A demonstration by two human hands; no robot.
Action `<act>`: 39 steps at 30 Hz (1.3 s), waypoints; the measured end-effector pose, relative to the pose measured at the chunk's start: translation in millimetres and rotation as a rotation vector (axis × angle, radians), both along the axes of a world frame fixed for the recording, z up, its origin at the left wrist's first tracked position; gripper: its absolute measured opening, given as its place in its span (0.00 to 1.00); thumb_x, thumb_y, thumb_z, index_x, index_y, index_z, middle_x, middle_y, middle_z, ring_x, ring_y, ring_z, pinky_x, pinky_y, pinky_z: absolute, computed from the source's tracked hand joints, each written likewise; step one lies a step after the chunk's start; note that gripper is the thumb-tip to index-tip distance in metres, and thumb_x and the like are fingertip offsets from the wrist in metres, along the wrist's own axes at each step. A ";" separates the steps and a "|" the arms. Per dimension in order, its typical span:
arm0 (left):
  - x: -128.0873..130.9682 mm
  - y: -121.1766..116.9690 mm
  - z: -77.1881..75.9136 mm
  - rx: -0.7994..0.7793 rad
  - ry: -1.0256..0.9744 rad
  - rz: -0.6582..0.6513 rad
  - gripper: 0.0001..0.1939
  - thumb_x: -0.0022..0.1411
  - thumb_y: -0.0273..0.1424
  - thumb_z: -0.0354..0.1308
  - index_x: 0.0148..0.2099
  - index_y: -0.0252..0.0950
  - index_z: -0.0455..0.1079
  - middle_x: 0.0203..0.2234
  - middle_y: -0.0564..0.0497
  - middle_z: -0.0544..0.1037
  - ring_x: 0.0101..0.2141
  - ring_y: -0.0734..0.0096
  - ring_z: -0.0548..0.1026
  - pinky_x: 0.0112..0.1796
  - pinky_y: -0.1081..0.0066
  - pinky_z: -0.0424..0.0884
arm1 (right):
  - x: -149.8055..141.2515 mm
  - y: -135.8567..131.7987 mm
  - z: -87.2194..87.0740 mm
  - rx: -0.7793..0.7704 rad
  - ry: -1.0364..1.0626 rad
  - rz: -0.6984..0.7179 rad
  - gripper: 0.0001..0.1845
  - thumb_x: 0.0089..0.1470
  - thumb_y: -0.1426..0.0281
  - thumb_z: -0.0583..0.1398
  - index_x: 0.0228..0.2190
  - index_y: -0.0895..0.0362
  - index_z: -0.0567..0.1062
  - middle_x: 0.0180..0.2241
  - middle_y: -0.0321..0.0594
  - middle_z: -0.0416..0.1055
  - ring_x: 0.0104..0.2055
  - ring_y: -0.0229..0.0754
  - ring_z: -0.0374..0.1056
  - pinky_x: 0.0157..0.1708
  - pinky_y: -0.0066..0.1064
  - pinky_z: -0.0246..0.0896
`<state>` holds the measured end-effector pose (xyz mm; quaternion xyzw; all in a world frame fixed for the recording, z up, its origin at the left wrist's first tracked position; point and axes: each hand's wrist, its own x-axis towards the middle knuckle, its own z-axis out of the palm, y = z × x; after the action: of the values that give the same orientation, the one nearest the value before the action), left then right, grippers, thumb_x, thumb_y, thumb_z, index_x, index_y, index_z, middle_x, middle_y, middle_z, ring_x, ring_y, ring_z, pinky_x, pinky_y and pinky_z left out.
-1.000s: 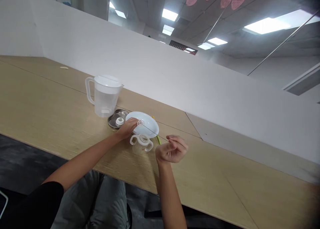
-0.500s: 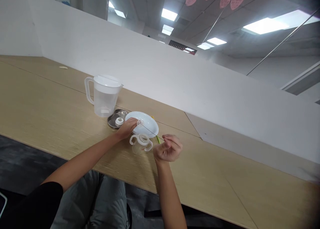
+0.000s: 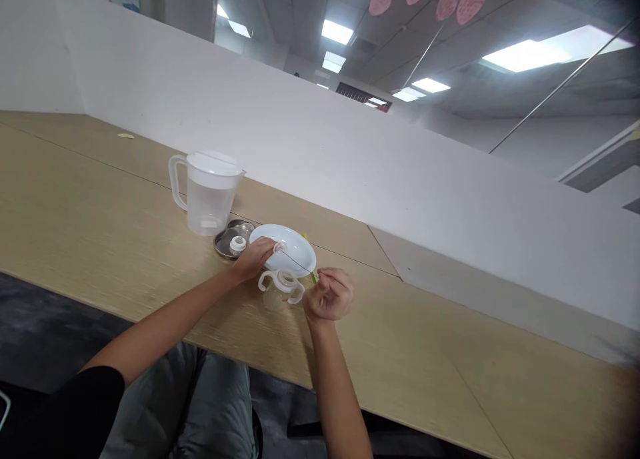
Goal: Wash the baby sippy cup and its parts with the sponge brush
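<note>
Head view: left hand (image 3: 255,259) and right hand (image 3: 329,295) pinch a taut thread (image 3: 296,261).

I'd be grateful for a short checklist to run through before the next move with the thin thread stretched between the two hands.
1. Thin thread straight between the hands: ok.
2. Left hand holding the small clear round piece at its fingertips: ok.
3. Right hand gripping the thread's end: cannot tell, as the fingers hide it.
4. Thread clear of the white plate: cannot tell, as it passes over the plate in this view.
5. Two-handled clear cup upright on the table: ok.
6. Steel lid apart from the left hand: ok.
</note>
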<state>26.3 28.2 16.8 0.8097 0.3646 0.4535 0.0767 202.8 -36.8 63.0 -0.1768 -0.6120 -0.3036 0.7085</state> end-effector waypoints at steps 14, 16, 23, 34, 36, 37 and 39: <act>2.5 1.0 -0.1 0.012 0.018 0.028 0.17 0.72 0.32 0.39 0.41 0.35 0.69 0.37 0.45 0.76 0.42 0.64 0.72 0.46 0.63 0.69 | -3.6 8.2 -21.6 -0.133 -0.139 0.046 0.16 0.60 0.77 0.57 0.49 0.54 0.66 0.33 0.38 0.79 0.34 0.37 0.77 0.32 0.27 0.75; 2.6 1.7 -0.7 0.028 0.011 0.027 0.17 0.72 0.32 0.39 0.41 0.35 0.69 0.37 0.46 0.76 0.41 0.64 0.72 0.46 0.63 0.69 | -5.2 7.8 -20.2 -0.148 -0.131 0.057 0.15 0.61 0.77 0.57 0.48 0.53 0.66 0.32 0.37 0.79 0.33 0.38 0.77 0.31 0.28 0.76; 1.7 -1.6 1.2 0.043 -0.010 0.014 0.17 0.72 0.31 0.39 0.42 0.34 0.69 0.39 0.46 0.77 0.42 0.63 0.73 0.46 0.64 0.69 | -9.9 8.1 -23.2 -0.214 -0.053 0.150 0.10 0.62 0.75 0.55 0.45 0.55 0.66 0.32 0.37 0.78 0.30 0.37 0.78 0.28 0.25 0.75; 3.0 0.9 -0.2 0.030 -0.026 0.025 0.16 0.72 0.31 0.40 0.42 0.34 0.70 0.38 0.46 0.77 0.42 0.64 0.73 0.46 0.64 0.70 | -11.7 12.5 -27.5 -0.237 -0.050 0.164 0.09 0.63 0.74 0.53 0.46 0.56 0.66 0.33 0.38 0.78 0.30 0.37 0.78 0.31 0.27 0.76; 2.7 -0.3 0.7 0.030 -0.023 0.024 0.17 0.72 0.31 0.39 0.42 0.34 0.69 0.38 0.46 0.77 0.42 0.64 0.73 0.46 0.64 0.70 | -12.7 11.5 -25.4 -0.235 -0.060 0.175 0.10 0.63 0.75 0.54 0.46 0.55 0.66 0.33 0.38 0.78 0.30 0.37 0.77 0.30 0.27 0.76; 2.6 -0.9 1.2 0.030 -0.020 0.023 0.17 0.72 0.31 0.39 0.43 0.34 0.69 0.39 0.46 0.77 0.42 0.64 0.73 0.47 0.64 0.70 | -13.3 10.8 -24.3 -0.231 -0.064 0.184 0.10 0.63 0.75 0.54 0.46 0.56 0.66 0.33 0.38 0.78 0.30 0.37 0.78 0.30 0.27 0.76; 2.4 -1.7 1.8 0.031 -0.017 0.022 0.17 0.72 0.30 0.39 0.43 0.34 0.69 0.39 0.46 0.77 0.43 0.63 0.73 0.47 0.63 0.70 | -14.3 9.8 -22.2 -0.222 -0.067 0.194 0.10 0.62 0.76 0.54 0.45 0.56 0.66 0.32 0.38 0.78 0.31 0.38 0.78 0.31 0.27 0.76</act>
<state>28.6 26.5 18.5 0.8029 0.3659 0.4665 0.0623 188.6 -27.0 40.8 -0.1839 -0.6791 -0.1702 0.6900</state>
